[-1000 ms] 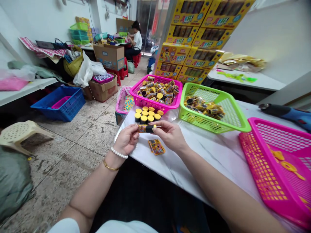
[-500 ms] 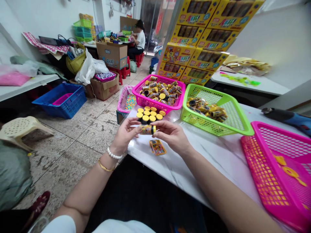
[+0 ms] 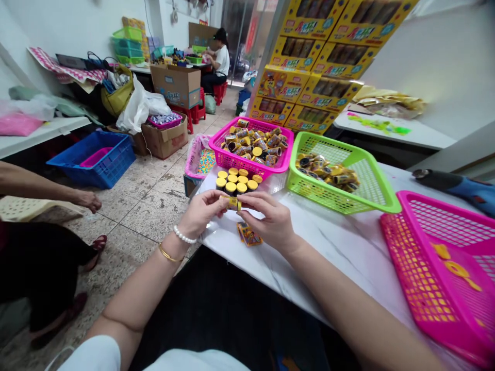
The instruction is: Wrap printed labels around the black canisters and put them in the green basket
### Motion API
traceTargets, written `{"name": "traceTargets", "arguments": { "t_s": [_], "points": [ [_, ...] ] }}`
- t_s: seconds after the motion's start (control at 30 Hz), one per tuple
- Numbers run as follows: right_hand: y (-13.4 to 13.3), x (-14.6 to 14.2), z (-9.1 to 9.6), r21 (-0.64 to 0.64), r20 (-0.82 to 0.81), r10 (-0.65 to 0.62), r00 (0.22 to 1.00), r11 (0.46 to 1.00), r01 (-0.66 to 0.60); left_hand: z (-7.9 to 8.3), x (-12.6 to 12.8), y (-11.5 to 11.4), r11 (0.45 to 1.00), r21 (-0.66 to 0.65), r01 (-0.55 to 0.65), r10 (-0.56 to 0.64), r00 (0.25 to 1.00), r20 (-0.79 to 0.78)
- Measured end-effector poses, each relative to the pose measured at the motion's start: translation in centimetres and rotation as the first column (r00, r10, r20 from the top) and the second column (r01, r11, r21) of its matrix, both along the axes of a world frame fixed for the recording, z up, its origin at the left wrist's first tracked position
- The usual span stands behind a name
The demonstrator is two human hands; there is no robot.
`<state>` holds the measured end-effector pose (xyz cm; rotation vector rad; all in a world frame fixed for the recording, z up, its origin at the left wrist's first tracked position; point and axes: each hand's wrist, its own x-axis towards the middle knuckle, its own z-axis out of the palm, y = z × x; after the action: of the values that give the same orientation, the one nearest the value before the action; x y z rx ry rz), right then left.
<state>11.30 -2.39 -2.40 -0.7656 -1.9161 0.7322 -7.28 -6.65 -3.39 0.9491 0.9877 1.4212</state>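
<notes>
Between my two hands a small cylindrical tub (image 3: 233,203) with a yellow printed label lies on its side, held just above the table. The fingertips of my left hand (image 3: 207,210) pinch one end. My right hand (image 3: 266,216) grips the end with the yellow lid. Right behind it, several upright black tubs with yellow lids (image 3: 231,186) stand in rows. Below my fingers a small pile of printed cards (image 3: 249,234) lies on the white marbled table (image 3: 294,257), partly covered by my right hand.
A pink basket (image 3: 288,159) of tubs and a green basket (image 3: 381,203) of wrapped pieces stand behind. Another pink basket (image 3: 402,268) holds yellow parts at right. Yellow boxes (image 3: 296,67) are stacked at the back. At left, another person's hand (image 3: 89,200) reaches over the floor.
Another person's arm and legs have come in at the left, over the cream stool. The tub has turned slightly between my fingers, and the view has shifted a little.
</notes>
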Motion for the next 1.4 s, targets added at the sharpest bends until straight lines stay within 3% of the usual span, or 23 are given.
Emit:
{"name": "traceTargets", "arguments": {
  "t_s": [0.07,0.17,0.23,0.33,0.53,0.7,0.83,0.9,1.07,1.23,1.4],
  "points": [
    [0.2,-0.2,0.1,-0.256,-0.088,-0.005,0.996,0.967,-0.018,0.1,0.1,-0.1,0.995,0.087,-0.039,0.049,0.992,-0.113],
    [0.7,-0.3,0.2,-0.596,-0.224,0.031,0.974,0.786,-0.163,0.5,0.5,-0.2,0.991,0.117,-0.065,0.090,0.969,-0.230],
    [0.8,-0.4,0.3,-0.662,-0.281,0.113,0.953,0.696,-0.278,0.7,0.5,-0.3,0.995,0.092,-0.038,0.055,0.979,-0.196],
    [0.7,-0.4,0.3,-0.656,-0.316,0.218,0.923,0.652,-0.379,0.5,0.2,-0.4,0.998,0.028,0.061,-0.060,0.998,-0.028],
    [0.0,-0.7,0.2,-0.624,-0.370,0.217,0.903,0.662,-0.415,-0.1,0.5,-0.8,0.993,-0.084,0.088,-0.086,0.996,0.023],
    [0.1,-0.6,0.0,-0.595,-0.453,0.116,0.884,0.699,-0.397,0.1,0.8,-0.8,0.972,-0.097,0.213,-0.188,0.958,0.216],
    [0.2,-0.2,0.0,-0.604,-0.358,0.213,0.909,0.690,-0.399,-0.1,0.7,-0.6,0.971,-0.143,0.193,-0.169,0.972,0.164],
    [0.3,-0.1,0.0,-0.577,-0.303,0.255,0.918,0.717,-0.390,-0.3,0.7,-0.6,0.968,-0.149,0.204,-0.181,0.971,0.155],
    [0.5,0.0,-0.1,-0.465,-0.303,0.214,0.929,0.817,-0.340,-0.4,0.5,-1.0,0.941,-0.119,0.316,-0.283,0.930,0.234],
    [0.3,-0.1,0.0,-0.318,-0.243,0.260,0.934,0.889,-0.330,-0.6,0.7,-1.0,0.944,-0.159,0.291,-0.257,0.945,0.201],
    [-0.2,-0.5,-0.1,-0.344,-0.262,0.202,0.944,0.894,-0.287,-0.4,0.7,-0.9,0.940,-0.172,0.296,-0.263,0.946,0.190]
  ]
}}
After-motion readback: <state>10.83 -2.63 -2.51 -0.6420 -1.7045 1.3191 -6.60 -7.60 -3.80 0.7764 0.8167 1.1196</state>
